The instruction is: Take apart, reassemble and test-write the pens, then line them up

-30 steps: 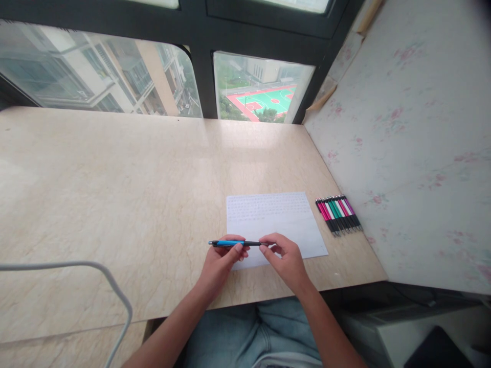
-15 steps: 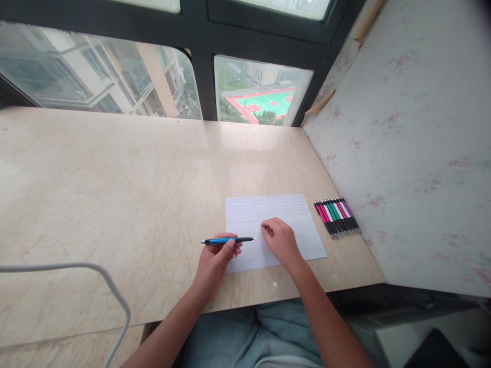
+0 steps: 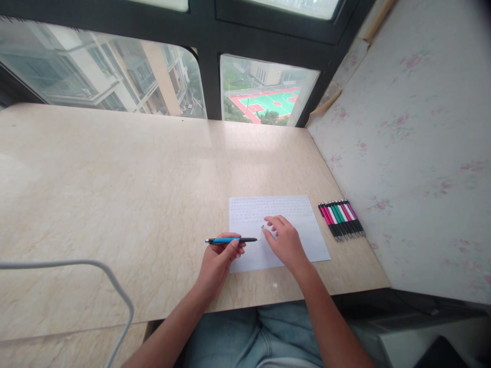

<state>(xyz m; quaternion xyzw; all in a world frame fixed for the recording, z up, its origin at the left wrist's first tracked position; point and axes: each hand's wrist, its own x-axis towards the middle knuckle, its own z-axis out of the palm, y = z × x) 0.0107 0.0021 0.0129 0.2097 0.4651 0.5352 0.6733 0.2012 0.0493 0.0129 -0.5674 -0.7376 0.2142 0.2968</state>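
My left hand (image 3: 217, 258) grips a blue pen (image 3: 227, 240) with a black grip section. It is held level, its thin tip pointing right over the paper. Above the sheet, my right hand (image 3: 284, 240) has its fingers apart. A tiny dark-and-silver piece (image 3: 263, 226) shows just left of those fingertips; its kind is too small to tell. Under both hands lies a white sheet of paper (image 3: 307, 245), its upper part covered with rows of faint handwriting.
Several pens (image 3: 341, 220) in pink, white, green and purple lie side by side right of the paper, near the floral wall (image 3: 422, 179). A grey cable (image 3: 95, 264) loops over the marble-patterned tabletop (image 3: 115, 194) at left. Windows (image 3: 268, 92) line the back.
My right hand has gone from pinched fingers to spread ones, and the tiny piece now shows beside its fingertips. The left hand still holds the pen level. The view has shifted slightly.
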